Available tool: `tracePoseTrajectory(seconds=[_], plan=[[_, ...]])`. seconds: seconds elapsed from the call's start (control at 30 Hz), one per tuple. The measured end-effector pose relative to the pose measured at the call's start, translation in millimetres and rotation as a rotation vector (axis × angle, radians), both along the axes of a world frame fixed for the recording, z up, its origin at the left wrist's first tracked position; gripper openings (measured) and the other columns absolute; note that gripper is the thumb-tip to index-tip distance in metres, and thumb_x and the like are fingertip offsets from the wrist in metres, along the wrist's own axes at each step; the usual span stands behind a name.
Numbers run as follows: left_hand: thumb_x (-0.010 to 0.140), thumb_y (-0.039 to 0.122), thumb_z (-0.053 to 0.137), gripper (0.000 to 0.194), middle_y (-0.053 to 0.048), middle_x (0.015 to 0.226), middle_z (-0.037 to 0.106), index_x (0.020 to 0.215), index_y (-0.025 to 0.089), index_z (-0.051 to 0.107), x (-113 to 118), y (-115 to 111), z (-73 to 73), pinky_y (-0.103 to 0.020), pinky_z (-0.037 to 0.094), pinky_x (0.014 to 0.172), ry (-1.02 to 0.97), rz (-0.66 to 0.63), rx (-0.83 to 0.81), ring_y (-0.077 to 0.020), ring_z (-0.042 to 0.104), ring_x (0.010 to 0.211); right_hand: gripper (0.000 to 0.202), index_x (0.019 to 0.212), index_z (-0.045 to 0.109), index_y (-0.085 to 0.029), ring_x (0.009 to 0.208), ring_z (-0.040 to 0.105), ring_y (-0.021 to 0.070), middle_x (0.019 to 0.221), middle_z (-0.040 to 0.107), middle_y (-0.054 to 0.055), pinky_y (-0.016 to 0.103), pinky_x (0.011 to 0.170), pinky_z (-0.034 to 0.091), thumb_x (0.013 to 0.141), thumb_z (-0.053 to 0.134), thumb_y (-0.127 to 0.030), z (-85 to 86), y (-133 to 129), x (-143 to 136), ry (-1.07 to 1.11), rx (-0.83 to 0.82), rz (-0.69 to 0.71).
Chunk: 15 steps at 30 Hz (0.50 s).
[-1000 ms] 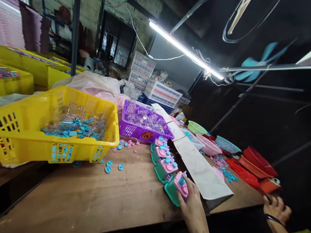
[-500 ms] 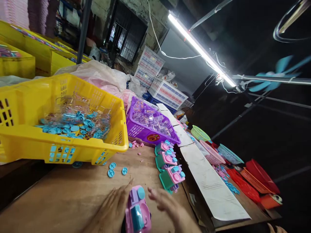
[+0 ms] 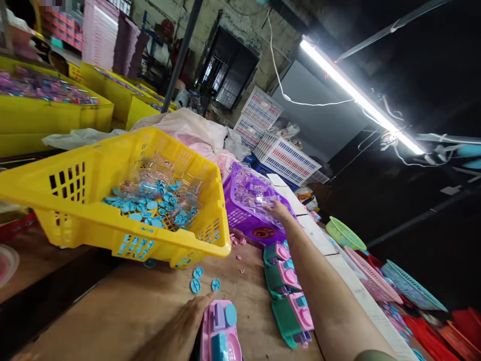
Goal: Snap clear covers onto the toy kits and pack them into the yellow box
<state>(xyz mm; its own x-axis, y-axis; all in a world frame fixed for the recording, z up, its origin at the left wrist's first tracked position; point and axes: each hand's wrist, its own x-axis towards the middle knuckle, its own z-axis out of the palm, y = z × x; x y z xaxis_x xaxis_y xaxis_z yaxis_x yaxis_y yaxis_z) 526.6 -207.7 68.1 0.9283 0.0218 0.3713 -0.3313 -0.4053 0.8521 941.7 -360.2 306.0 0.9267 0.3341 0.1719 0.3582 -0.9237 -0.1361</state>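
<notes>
At the bottom centre stands a pink and purple plastic toy [image 3: 221,326] with teal parts. My left hand [image 3: 193,316] is closed against its left side, a finger curving round the far end; its thumb is hidden. My right hand [image 3: 278,210] reaches over the rim of a purple basket [image 3: 244,223], fingers apart, fingertips at the clear plastic pieces [image 3: 250,193] inside. Whether they touch a piece I cannot tell. Under my right forearm a row of similar pink and green toys [image 3: 287,311] lines the table. Several small blue discs [image 3: 198,272] lie ahead of my left hand.
A big yellow basket [image 3: 203,240] with blue discs and clear pieces fills the left side. Small pink bits [image 3: 240,241] lie by the purple basket. A raised white board [image 3: 319,235] runs along the right, with a green basket [image 3: 345,233] and a pink basket [image 3: 372,276] beyond it.
My right hand has left the toy's right side and stretched forward to the purple basket. My left hand stays at the toy. The view has swung left.
</notes>
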Motion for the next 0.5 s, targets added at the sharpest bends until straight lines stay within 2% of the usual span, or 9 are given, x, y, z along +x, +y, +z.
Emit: tracePoseTrajectory(seconds=[0.1, 0.2, 0.3, 0.4, 0.5], plan=[[0.084, 0.039, 0.093, 0.120, -0.012, 0.174, 0.060, 0.185, 0.044, 0.028, 3, -4, -5.9, -0.052, 0.053, 0.133, 0.011, 0.003, -0.038, -0.0427, 0.065, 0.154, 0.037, 0.140, 0.073, -0.018, 0.108, 0.078, 0.0243, 0.128, 0.078, 0.009, 0.045, 0.097, 0.069, 0.111, 0.079, -0.040, -5.7, -7, 8, 0.128, -0.031, 0.034], [0.079, 0.045, 0.096, 0.119, -0.007, 0.170, 0.064, 0.181, 0.051, 0.034, 7, -6, -11.1, -0.052, 0.052, 0.133, 0.024, 0.004, -0.067, -0.0424, 0.066, 0.152, 0.038, 0.142, 0.072, -0.018, 0.098, 0.078, 0.0215, 0.121, 0.078, 0.008, 0.041, 0.090, 0.070, 0.111, 0.079, -0.039, -8.8, -11, 11, 0.237, -0.032, 0.034], [0.073, 0.045, 0.100, 0.128, -0.012, 0.174, 0.058, 0.181, 0.042, 0.032, 7, -3, -11.8, -0.054, 0.046, 0.138, -0.009, -0.030, -0.077, -0.0436, 0.060, 0.157, 0.039, 0.138, 0.072, -0.017, 0.091, 0.077, 0.0199, 0.116, 0.077, 0.007, 0.038, 0.082, 0.069, 0.113, 0.075, -0.047, -12.8, -2, 8, 0.287, 0.004, -0.032], [0.073, 0.046, 0.100, 0.127, -0.015, 0.176, 0.054, 0.180, 0.037, 0.031, 10, -2, -14.0, -0.053, 0.044, 0.139, -0.031, -0.067, -0.078, -0.0426, 0.058, 0.160, 0.038, 0.133, 0.073, -0.018, 0.096, 0.076, 0.0206, 0.120, 0.077, 0.008, 0.038, 0.085, 0.069, 0.115, 0.072, -0.051, -13.6, 18, -6, 0.253, 0.078, -0.016], [0.069, 0.051, 0.103, 0.133, -0.017, 0.171, 0.058, 0.179, 0.035, 0.031, 19, -1, -16.8, -0.055, 0.046, 0.137, 0.025, -0.115, -0.071, -0.0445, 0.061, 0.156, 0.040, 0.127, 0.075, -0.016, 0.098, 0.078, 0.0232, 0.117, 0.078, 0.008, 0.042, 0.088, 0.069, 0.112, 0.075, -0.053, 0.3, 34, -26, 0.232, 0.148, 0.057]])
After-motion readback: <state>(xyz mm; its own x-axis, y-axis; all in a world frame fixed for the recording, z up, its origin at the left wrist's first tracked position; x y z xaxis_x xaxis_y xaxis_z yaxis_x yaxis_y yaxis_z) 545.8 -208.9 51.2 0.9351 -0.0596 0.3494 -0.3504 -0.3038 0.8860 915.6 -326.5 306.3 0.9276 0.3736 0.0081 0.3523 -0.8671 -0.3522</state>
